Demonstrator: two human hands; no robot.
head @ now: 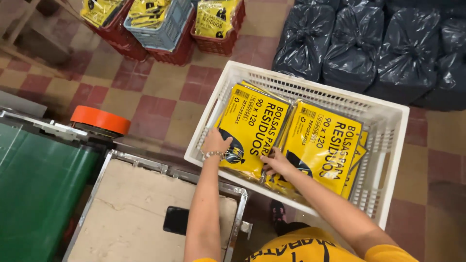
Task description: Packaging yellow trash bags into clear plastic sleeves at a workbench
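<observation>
Reaching down into a white slotted crate (388, 145) on the tiled floor, the person settles two stacks of flat yellow packets side by side so they fill its width. The left hand (216, 143) grips the near edge of the left packet (255, 123), fingers curled on it, squaring it against the crate wall. The right hand (275, 162) presses flat, fingers spread, at the seam beside the right packet (323, 143), apparently holding nothing. The lower packets are mostly hidden. Tied black sacks (378, 43) behind and the red baskets (218, 29) are cut off.
</observation>
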